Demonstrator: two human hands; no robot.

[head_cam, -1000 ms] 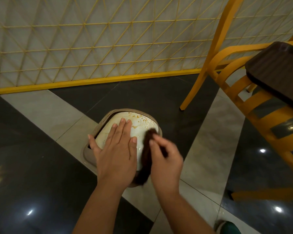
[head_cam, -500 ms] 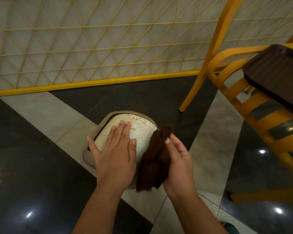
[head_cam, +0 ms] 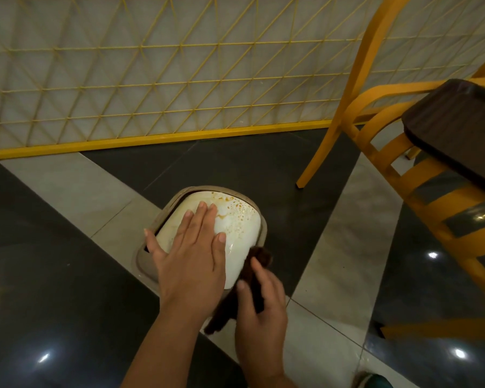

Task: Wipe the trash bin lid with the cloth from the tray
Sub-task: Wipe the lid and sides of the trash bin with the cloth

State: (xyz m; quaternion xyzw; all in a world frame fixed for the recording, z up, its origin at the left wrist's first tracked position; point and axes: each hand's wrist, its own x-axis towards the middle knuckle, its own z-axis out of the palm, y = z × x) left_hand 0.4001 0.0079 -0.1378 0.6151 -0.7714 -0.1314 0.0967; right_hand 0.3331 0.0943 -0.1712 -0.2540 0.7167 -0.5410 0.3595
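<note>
Step in hand: wiping is under way, I'd say. The dark brown fuzzy cloth (head_cam: 254,278) sits against the near right edge of the cream-white domed plastic trash bin lid (head_cam: 237,229), lower centre of the frame.
Right hand: the right hand (head_cam: 261,301) has its fingers curled round the cloth, clamped on it, with a tail of fabric hanging out toward the lower left.
Left hand: the left hand (head_cam: 192,253) lies flat on the lid, fingers straight and slightly spread, thumb off toward the left rim. It looks like it is bracing the lid.
Dirt left: orange-brown splatter shows on the far upper part of the lid, just beyond the left fingertips, so the job looks well short of done.
Next move: my read is that the cloth has to travel up and across the dome to those stains, with the flat hand shifting clear.
Bin: the taupe plastic bin body (head_cam: 144,261) shows only as a rim round the lid; its contents are hidden.
Tray: the dark brown rectangular tray (head_cam: 457,127) rests on the yellow wooden chair (head_cam: 359,91), upper right; the part in frame holds nothing.
</note>
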